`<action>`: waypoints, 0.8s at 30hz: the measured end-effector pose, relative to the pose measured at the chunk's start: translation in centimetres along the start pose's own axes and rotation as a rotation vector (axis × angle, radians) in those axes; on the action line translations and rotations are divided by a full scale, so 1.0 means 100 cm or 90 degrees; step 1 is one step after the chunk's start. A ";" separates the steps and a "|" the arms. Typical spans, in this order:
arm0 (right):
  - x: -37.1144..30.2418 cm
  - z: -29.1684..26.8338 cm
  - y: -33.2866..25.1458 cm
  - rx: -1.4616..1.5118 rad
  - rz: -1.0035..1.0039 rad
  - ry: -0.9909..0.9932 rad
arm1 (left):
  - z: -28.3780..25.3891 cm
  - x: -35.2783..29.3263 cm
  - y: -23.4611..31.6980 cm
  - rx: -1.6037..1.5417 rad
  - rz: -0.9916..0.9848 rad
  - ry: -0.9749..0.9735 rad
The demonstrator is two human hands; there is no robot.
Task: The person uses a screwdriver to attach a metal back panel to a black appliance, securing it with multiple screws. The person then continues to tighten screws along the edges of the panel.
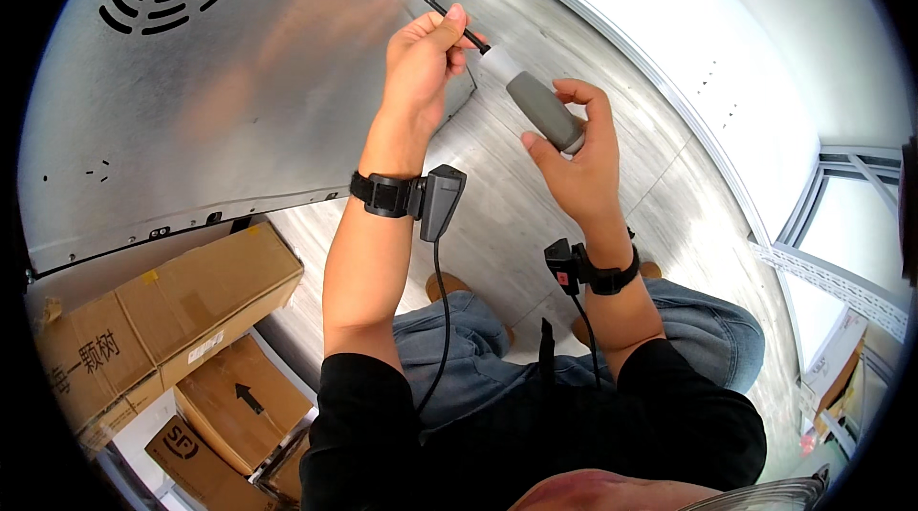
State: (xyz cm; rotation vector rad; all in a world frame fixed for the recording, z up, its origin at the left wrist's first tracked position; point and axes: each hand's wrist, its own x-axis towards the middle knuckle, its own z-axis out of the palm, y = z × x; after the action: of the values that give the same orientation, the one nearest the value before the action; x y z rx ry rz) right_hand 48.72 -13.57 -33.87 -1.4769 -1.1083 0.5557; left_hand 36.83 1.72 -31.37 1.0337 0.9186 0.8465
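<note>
My left hand [421, 62] is closed in a pinch on a thin black cable [473, 39], close to its lower end. That cable slants down from the metal panel's upper corner to the white end of a grey, rounded, oblong object [540, 108]. Whether the cable is plugged into the white end or only touches it, I cannot tell. My right hand [585, 162] grips the grey object by its lower end, thumb on the near side and fingers on the far side. Both wrists wear black straps with small wired boxes.
A large metal panel [287, 100] with vent slots stands on the left. Cardboard boxes [182, 301] are stacked below it. White frame rails [631, 62] curve along the right, with a shelf frame [841, 272] beyond. Grey wood-look floor [507, 205] lies under my hands.
</note>
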 end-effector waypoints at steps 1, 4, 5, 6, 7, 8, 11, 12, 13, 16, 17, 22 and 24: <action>0.000 0.001 -0.001 0.037 0.010 0.018 | 0.000 0.001 -0.001 0.001 0.001 0.007; 0.000 0.002 -0.004 0.161 0.074 0.035 | 0.000 0.005 -0.005 0.003 -0.004 0.021; 0.001 0.000 -0.007 0.214 0.112 0.016 | 0.001 0.005 -0.005 0.005 -0.005 0.022; 0.001 -0.002 -0.010 0.267 0.149 -0.004 | 0.002 0.005 -0.003 0.006 -0.006 0.024; 0.002 -0.003 -0.012 0.272 0.164 -0.017 | 0.003 0.004 -0.001 -0.022 -0.005 0.012; 0.002 -0.004 -0.014 0.277 0.179 -0.030 | 0.004 0.001 0.002 -0.049 -0.004 0.001; 0.008 -0.011 -0.018 0.303 0.255 -0.070 | 0.004 -0.002 0.007 -0.136 -0.012 -0.040; 0.010 -0.013 -0.019 0.312 0.285 -0.083 | 0.003 -0.002 0.008 -0.167 -0.016 -0.055; 0.009 -0.010 -0.017 0.312 0.255 -0.076 | 0.001 -0.002 0.007 -0.148 -0.011 -0.045; 0.004 -0.005 -0.007 0.267 0.150 -0.052 | -0.002 0.002 0.002 -0.101 -0.007 -0.014; 0.004 -0.003 -0.003 0.226 0.106 -0.048 | -0.004 0.003 0.002 -0.088 -0.011 0.000; 0.003 0.000 -0.002 0.162 0.037 -0.062 | -0.001 0.001 0.001 -0.057 -0.013 0.042; 0.001 0.001 -0.001 0.147 0.046 -0.062 | -0.001 0.002 0.000 -0.071 -0.026 0.043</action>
State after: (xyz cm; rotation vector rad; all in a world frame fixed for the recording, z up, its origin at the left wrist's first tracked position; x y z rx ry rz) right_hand 48.67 -13.46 -33.73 -1.3027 -1.0313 0.7869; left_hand 36.79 1.99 -31.41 0.8913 0.9355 0.8933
